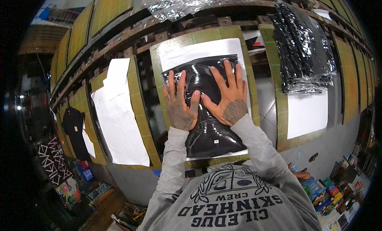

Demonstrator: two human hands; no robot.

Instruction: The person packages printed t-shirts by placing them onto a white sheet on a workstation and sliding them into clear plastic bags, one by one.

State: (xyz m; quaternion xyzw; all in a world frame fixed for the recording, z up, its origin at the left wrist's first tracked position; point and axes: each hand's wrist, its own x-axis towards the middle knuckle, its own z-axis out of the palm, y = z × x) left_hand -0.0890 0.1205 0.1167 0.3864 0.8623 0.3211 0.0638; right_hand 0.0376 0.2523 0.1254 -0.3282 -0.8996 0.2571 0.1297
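A folded black garment in a clear plastic bag (206,138) lies on white paper (203,48), which rests on a green board (222,34) in front of me. My left hand (182,102) presses flat on the bag's left part, fingers spread. Over on its right part, my right hand (229,96) also lies flat with the fingers apart. The two thumbs almost meet near the middle. Neither hand grips anything. A small white label (216,141) shows at the near end of the bag. Shiny creases run across the plastic between the hands.
To the right, a stack of bagged black garments (303,51) lies over another board and white paper (307,117). Leftward, white sheets (119,120) cover a board, and a black garment (74,129) lies farther off. Loose clear plastic (191,4) is heaped across the metal rails (161,36).
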